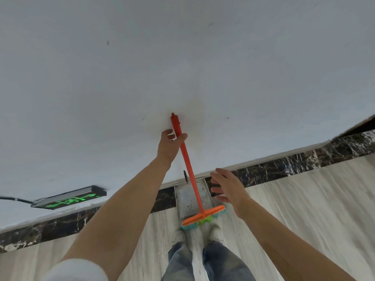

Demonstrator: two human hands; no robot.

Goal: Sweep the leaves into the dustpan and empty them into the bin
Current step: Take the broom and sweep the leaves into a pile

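against the wall: an orange broom (187, 165) and a metal dustpan (189, 196) are stood together at the foot of the white wall (182, 57), just in front of the person's shoes (216, 233).
broom: it is leaned with the handle top on the wall and the head on the floor (304, 199), the green and blue bristles down; it seems to be parked there so that it does not fall.
left hand (169, 144): it is placed at the upper handle, with the thumb on one side and the fingers on the other; the fingers are only loosely curled, and a firm grip cannot be told.
right hand (227, 186): it is held with spread, straight fingers and nothing in it, near the dustpan's right side but not touching it; probably it is reaching for the dustpan.
dustpan: it is stood against the dark marble skirting (304, 161), with a thin wire handle (185, 175) at its top; the tray looks bare, no leaves are seen in it.
leaves: none are visible on the floor.
bin: not in view.
other: a green exit sign (69, 198) is mounted low on the wall, at the left.
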